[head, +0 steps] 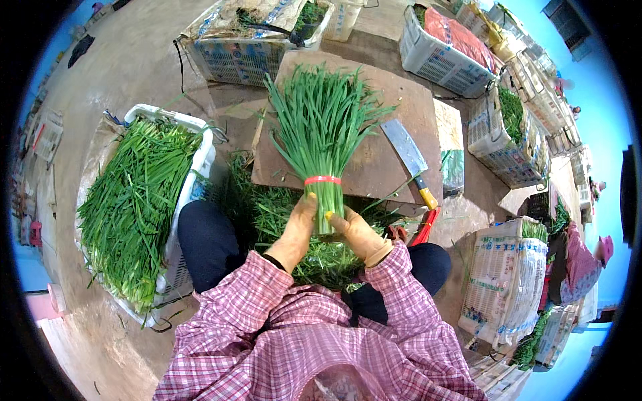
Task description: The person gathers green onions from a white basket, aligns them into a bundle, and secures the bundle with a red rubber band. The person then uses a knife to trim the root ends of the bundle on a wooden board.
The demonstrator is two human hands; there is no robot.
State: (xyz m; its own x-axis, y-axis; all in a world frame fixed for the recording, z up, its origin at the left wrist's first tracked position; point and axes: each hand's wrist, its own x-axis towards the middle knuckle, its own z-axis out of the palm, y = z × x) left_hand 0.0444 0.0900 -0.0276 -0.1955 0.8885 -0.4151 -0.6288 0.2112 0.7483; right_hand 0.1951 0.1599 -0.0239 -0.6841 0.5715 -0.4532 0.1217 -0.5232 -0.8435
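A bunch of garlic chives (321, 120) points away from me, with its leaves spread over a brown board (371, 165). A red band (322, 180) circles the stems. My left hand (296, 230) grips the lower stems from the left, below the band. On their right side, my right hand (358, 231) holds the same stems near the cut ends. To the right on the board lies a cleaver (406, 150) with a yellow and black handle. Red strips (425, 228) hang at the board's near right corner.
A white plastic crate (200, 160) heaped with loose chives (140, 205) stands at my left. Leaf trimmings (326, 263) cover the floor between my knees. Covered crates (235, 55) stand beyond the board, more (506, 280) to the right. A person (579, 270) is at the far right.
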